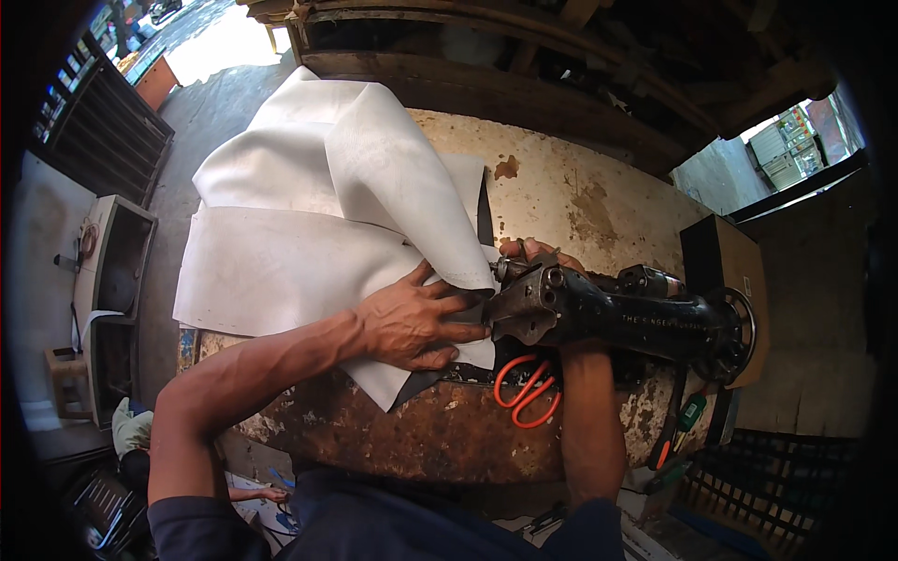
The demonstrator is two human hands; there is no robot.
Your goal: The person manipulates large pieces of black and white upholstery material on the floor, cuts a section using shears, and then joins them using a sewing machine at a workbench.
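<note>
Much white sheet (281,262) seems unsewn, pressed by the spread left hand (410,323); whether the right hand (537,248) grips can't be told.

The white sheet (271,266) is matt, perhaps leather-like; the sewing machine (645,323), glossy metal.

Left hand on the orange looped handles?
No, the left hand is spread on the white sheet, and the orange looped handles lie to its right, apart from it.
</note>
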